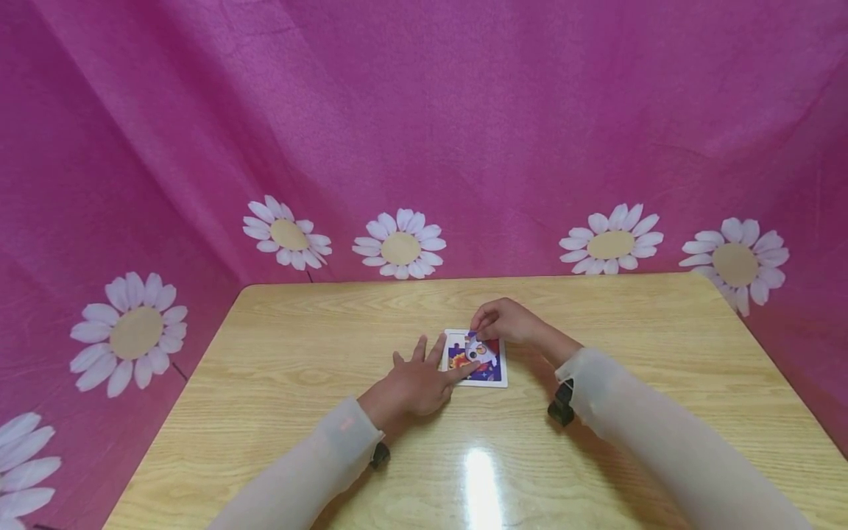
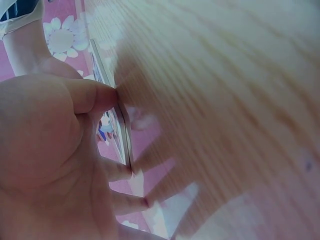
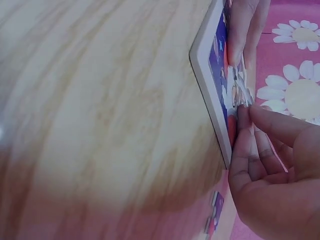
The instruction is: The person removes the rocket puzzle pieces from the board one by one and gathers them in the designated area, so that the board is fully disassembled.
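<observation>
A small jigsaw puzzle in a white-framed tray [image 1: 506,374] lies on the table, printed in purple, orange and white. My right hand [image 1: 513,322] is at its far right corner, pinching a puzzle piece [image 3: 242,90] between thumb and fingers. That piece sits tilted over the picture, its lower side close to the tray; whether it is seated cannot be told. Spread fingers mark my left hand [image 1: 417,386], left of the tray. Its thumb reaches across the tray's near left part and touches the puzzle, while the other fingers rest beside the left edge.
The wooden table [image 1: 298,368] reaches back to a pink curtain [image 1: 464,147] with white daisies. Small purple-printed pieces [image 3: 216,212] show past the tray in the right wrist view, blurred. A dark wrist device [image 1: 562,405] hangs under the right sleeve.
</observation>
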### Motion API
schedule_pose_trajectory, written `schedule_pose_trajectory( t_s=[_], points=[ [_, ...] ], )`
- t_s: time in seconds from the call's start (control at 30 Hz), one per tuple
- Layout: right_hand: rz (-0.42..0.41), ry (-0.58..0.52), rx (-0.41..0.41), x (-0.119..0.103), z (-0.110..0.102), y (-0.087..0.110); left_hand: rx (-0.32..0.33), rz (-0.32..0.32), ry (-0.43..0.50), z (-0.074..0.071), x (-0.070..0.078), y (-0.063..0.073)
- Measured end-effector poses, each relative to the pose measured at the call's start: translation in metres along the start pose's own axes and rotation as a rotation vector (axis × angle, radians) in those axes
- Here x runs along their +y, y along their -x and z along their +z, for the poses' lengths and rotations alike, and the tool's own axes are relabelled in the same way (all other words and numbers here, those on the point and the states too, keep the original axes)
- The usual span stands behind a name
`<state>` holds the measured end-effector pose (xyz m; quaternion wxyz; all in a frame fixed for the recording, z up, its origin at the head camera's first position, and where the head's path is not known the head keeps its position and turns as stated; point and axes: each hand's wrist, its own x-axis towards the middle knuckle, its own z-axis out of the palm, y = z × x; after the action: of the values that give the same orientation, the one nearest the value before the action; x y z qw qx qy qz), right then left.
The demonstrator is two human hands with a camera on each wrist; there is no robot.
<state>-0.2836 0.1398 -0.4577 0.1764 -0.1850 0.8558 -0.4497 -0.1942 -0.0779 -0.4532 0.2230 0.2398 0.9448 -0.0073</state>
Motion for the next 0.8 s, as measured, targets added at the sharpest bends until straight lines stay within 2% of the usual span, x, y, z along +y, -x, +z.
schedule_pose_trajectory(
  t_s=[0.27,0.8],
  points=[
    [0.007,-0.004,0.056,0.0005,0.0028,0.0040,-0.004,-0.003,-0.010,-0.0012,0.0008,0.0010],
    [-0.011,-0.040,0.058,0.0021,-0.0027,0.0066,0.005,-0.003,-0.014,-0.0011,0.0004,0.0008]
  ],
)
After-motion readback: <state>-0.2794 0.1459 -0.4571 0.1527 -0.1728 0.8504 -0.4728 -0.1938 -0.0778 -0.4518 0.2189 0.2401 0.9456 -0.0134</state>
